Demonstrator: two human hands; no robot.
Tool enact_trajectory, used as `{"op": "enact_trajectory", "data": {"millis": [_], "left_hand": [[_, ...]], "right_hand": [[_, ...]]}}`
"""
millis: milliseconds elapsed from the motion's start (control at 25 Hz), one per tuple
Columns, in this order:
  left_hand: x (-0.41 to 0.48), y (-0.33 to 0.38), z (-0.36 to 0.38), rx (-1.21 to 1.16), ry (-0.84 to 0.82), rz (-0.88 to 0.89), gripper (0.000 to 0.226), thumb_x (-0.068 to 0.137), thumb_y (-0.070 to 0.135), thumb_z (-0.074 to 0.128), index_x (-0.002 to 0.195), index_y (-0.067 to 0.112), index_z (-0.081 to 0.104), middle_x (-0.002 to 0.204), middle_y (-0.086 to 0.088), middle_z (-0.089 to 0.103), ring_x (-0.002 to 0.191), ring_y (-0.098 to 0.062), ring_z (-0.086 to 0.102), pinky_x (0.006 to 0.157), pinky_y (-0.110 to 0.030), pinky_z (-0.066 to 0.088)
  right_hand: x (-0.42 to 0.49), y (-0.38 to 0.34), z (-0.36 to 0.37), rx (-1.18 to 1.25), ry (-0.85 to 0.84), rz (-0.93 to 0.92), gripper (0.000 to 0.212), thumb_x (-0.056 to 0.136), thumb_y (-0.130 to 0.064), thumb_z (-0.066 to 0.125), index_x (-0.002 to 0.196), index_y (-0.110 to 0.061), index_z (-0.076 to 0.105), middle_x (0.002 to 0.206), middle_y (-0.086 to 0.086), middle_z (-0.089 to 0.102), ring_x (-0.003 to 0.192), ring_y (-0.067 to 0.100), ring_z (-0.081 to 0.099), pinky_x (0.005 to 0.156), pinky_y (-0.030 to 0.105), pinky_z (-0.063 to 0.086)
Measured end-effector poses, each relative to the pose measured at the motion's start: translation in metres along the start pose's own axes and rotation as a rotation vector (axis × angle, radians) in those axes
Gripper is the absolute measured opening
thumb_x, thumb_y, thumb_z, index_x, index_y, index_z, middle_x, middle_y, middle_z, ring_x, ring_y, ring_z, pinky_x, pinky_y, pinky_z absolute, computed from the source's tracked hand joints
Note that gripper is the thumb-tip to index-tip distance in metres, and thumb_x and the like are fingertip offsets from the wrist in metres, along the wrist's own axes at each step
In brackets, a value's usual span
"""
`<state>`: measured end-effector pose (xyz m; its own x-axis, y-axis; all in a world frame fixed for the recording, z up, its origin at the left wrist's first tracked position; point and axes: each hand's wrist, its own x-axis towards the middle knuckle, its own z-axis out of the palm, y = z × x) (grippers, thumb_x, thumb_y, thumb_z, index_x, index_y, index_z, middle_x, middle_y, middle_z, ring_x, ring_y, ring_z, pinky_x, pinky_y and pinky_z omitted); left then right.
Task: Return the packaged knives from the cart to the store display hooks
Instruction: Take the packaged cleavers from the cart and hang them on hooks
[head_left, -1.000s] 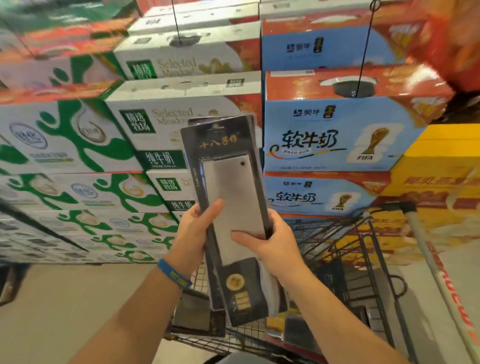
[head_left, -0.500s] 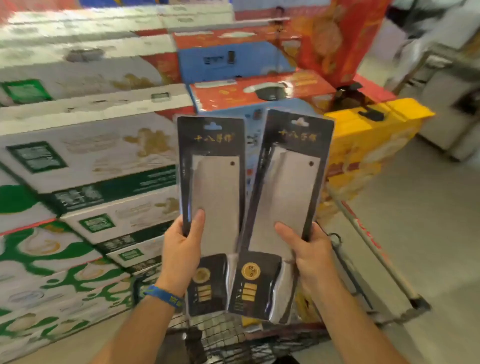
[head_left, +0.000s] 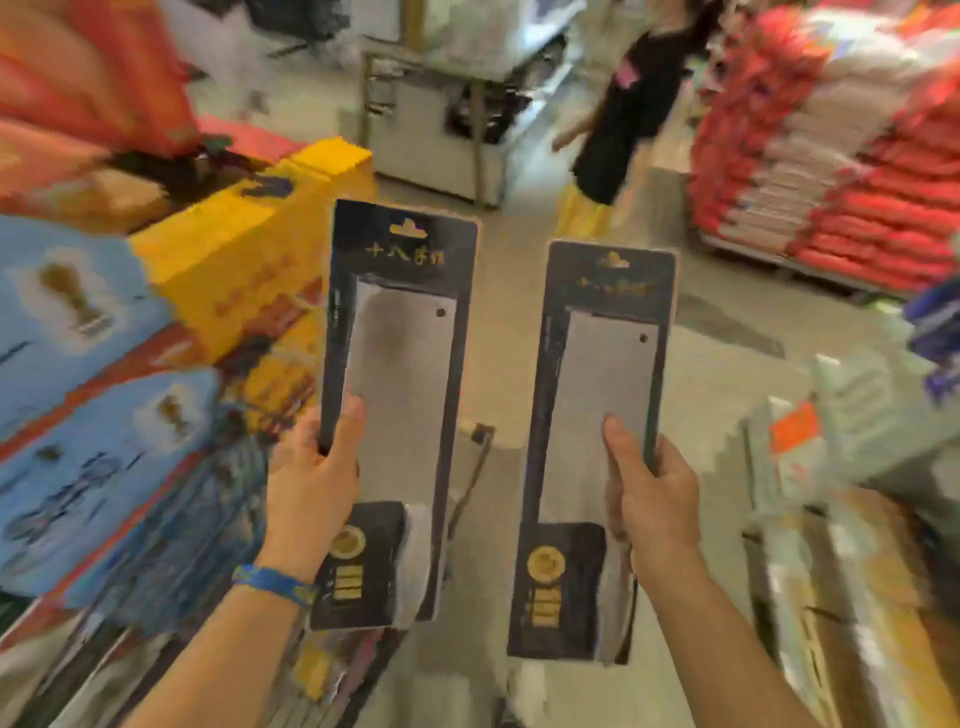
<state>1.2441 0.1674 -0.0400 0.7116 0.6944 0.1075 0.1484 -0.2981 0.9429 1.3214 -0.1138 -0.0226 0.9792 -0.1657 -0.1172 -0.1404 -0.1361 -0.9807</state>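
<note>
Now both knife packs are held upright and apart: the left pack (head_left: 400, 364) gripped at its edge by the left hand (head_left: 311, 478), thumb across the front, the right pack (head_left: 605, 405) clasped likewise by the right hand (head_left: 652, 493). No hooks are in view. With a shopper (head_left: 618, 114) ahead, a pack held one-handed could be knocked loose in a bump.

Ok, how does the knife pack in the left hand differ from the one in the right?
The left pack is held higher than the right pack. The left pack's blade shows a dark reflection; the right pack's looks evenly grey. The left hand pinches its pack's left edge, the right hand its right edge. Both are upright black cards with gold print and a cleaver.
</note>
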Motion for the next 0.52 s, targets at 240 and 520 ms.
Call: {"op": "enact_trajectory", "data": {"millis": [240,520], "left_hand": [[-0.009,0.067,0.155,-0.010,-0.260,0.099,0.074,0.082,0.078,0.049,0.070,0.005,0.054,0.057,-0.016,0.055,0.050,-0.031,0.055,0.044,-0.047,0.043],[-0.052,0.135,0.333,0.048,-0.589,0.082,0.058,0.070,0.075,0.058,0.080,0.018,0.062,0.065,-0.003,0.067,0.058,-0.018,0.066,0.054,-0.033,0.054]], "right_hand": [[0.074,0.020,-0.121,0.041,0.243,0.034,0.085,0.061,-0.085,0.070,0.099,-0.008,0.066,0.093,0.015,0.075,0.085,0.035,0.072,0.078,0.049,0.061],[0.146,0.040,-0.275,0.020,0.486,0.072,0.084,0.074,-0.081,0.063,0.093,0.000,0.070,0.088,0.013,0.074,0.082,0.030,0.071,0.072,0.049,0.060]]}}
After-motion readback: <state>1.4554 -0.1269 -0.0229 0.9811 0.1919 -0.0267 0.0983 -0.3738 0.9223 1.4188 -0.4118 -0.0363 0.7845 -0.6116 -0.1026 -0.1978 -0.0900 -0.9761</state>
